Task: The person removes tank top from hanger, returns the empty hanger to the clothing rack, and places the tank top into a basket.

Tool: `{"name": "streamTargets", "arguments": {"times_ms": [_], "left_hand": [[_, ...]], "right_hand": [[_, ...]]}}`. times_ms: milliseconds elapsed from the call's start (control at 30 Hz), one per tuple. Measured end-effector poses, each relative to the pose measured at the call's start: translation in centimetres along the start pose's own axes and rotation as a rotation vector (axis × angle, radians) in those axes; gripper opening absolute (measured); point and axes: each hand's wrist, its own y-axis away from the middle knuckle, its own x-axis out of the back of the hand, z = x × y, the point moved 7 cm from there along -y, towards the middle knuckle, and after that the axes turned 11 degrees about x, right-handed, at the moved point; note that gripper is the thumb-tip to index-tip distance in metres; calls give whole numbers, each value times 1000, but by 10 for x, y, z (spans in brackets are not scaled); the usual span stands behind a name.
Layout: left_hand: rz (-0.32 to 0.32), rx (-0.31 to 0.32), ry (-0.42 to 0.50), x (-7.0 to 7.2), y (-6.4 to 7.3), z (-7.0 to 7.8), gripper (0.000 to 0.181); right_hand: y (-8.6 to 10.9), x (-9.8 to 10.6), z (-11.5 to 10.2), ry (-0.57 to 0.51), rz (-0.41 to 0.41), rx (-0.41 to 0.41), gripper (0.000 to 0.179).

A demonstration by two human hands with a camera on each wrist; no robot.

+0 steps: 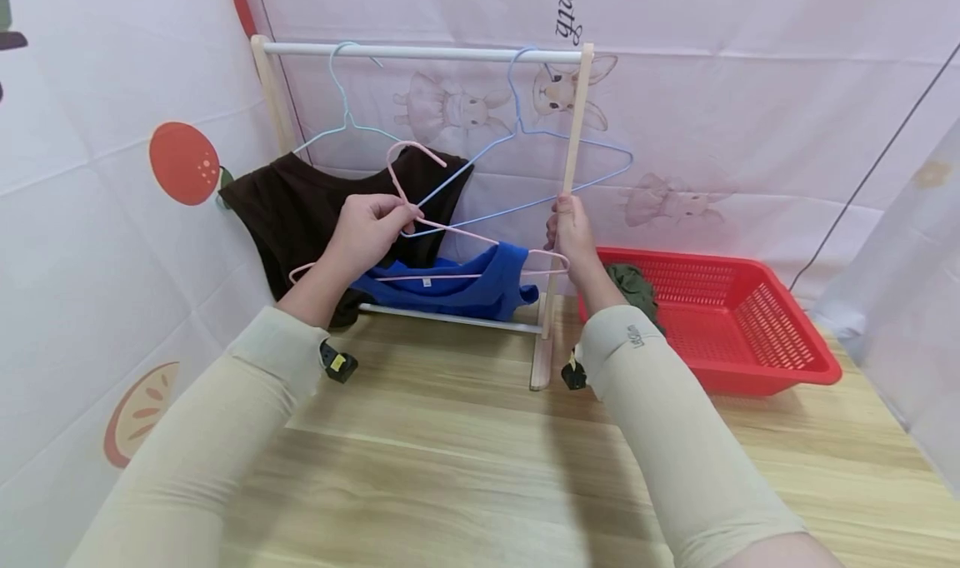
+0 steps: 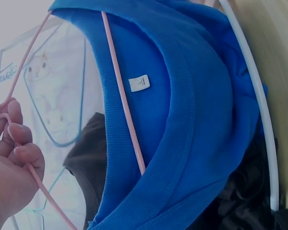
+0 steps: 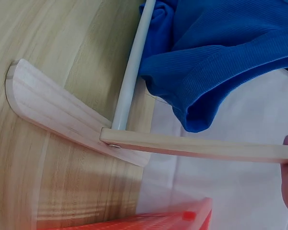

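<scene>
Two holds: my left grip (image 1: 366, 226) is pinching the pink hanger (image 1: 465, 232), ideally level; my right grip (image 1: 574, 233), at three o'clock, is clasping the rack post (image 1: 577, 128), ideally unmoving.

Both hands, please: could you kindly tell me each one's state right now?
Left hand: closed, pinching the pink hanger.
Right hand: closed around the wooden post.

Green cloth (image 1: 634, 290) lies in a red basket (image 1: 757, 381) — rabbit-printed sheet (image 1: 750, 118) behind.
</scene>
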Motion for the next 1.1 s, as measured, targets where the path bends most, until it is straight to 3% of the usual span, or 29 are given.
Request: {"name": "streamTargets", "arguments": {"times_ms": [233,600,800,933,1000,1100], "left_hand": [[59,-45,24,1,0,13,25],[72,-63,29,-3,-3,26,25],[60,-69,17,-10,-8,35,27],[57,-80,28,-14,-8,41,27],[56,-76,34,-15,-8,42,27],[55,-71,44,-16,-8,43,27]], "right_hand": [[1,5,3,57,-89,12,43],[8,13,0,85,-146,-60,49],[11,22,1,120,-111,-118,49],[16,30,3,139,-130,-161,53],[18,37,3,175,-137,-156,51],[19,54,-1,171,-83,-92,45]]}}
